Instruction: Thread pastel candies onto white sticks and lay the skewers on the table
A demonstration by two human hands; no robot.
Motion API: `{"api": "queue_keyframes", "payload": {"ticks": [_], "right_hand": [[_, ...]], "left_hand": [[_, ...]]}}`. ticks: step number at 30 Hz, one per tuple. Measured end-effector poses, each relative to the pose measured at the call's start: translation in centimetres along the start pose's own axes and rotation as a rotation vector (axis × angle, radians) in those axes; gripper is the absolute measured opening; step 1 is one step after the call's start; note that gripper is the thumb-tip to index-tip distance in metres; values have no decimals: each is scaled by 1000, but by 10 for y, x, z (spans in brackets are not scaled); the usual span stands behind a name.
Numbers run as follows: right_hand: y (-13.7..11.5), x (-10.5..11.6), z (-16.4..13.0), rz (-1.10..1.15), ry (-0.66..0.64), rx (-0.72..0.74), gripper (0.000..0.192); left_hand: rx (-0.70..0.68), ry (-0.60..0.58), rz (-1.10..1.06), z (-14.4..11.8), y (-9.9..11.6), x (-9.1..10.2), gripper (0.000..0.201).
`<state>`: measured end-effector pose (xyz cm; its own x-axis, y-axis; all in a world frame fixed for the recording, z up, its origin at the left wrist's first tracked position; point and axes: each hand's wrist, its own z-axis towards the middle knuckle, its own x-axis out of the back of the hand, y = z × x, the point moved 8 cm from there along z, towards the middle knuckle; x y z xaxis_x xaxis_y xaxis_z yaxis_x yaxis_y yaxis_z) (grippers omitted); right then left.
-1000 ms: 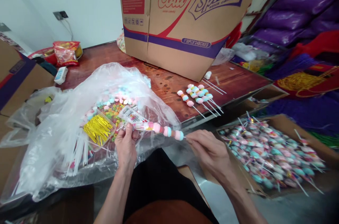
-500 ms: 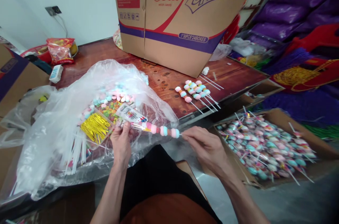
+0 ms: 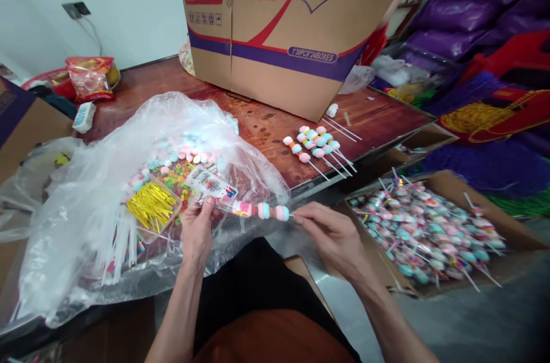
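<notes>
My left hand (image 3: 196, 227) pinches a small clear printed wrapper (image 3: 211, 185) by its mouth. My right hand (image 3: 330, 231) grips the white stick of a marshmallow skewer (image 3: 266, 211) with pink, blue and white pieces, and the skewer's tip sits inside the wrapper's opening. Both hands hover over the near edge of the wooden table (image 3: 266, 128), above my lap. Under my left hand lies a big clear plastic bag (image 3: 103, 202) holding loose candies, white sticks and a tray of gold twist ties (image 3: 151, 206).
Several unwrapped skewers (image 3: 315, 145) lie on the table right of centre. A large Cola Sprite carton (image 3: 283, 19) stands behind them. To my right, a cardboard box (image 3: 429, 231) holds many wrapped skewers. Snack packets (image 3: 88, 77) sit at the far left.
The skewer has slid a little leftward, deeper into the wrapper. Both hands stay on their holds; the view has shifted slightly.
</notes>
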<state>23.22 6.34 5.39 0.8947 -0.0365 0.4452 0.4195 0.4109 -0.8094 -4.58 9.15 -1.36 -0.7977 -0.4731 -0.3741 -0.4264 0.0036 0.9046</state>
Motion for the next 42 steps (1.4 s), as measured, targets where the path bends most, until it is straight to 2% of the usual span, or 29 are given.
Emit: {"api": "queue_keyframes", "payload": {"ticks": [3, 7, 15, 22, 27, 36, 39, 42], "right_hand": [[2, -8, -1, 50, -4, -38, 14], [3, -19, -1, 109, 5, -62, 14], [1, -25, -1, 120, 21, -113, 15], [5, -37, -2, 178, 10, -220, 18], [4, -49, -5, 191, 42, -210, 17], [-12, -89, -3, 160, 144, -172, 21], [-17, -92, -3, 167, 70, -158, 21], [-8, -93, -9, 222, -54, -275, 23]], "left_hand": [[22, -11, 12, -2, -6, -1, 37], [29, 57, -7, -8, -10, -1, 37], [15, 101, -49, -12, -5, -5, 38], [72, 7, -109, -18, -14, -17, 40], [105, -50, -136, -24, -17, -27, 41], [223, -212, -94, -49, -35, -50, 38], [215, -208, -134, -43, -30, -44, 38], [206, -201, -134, -36, -23, -36, 40]]}}
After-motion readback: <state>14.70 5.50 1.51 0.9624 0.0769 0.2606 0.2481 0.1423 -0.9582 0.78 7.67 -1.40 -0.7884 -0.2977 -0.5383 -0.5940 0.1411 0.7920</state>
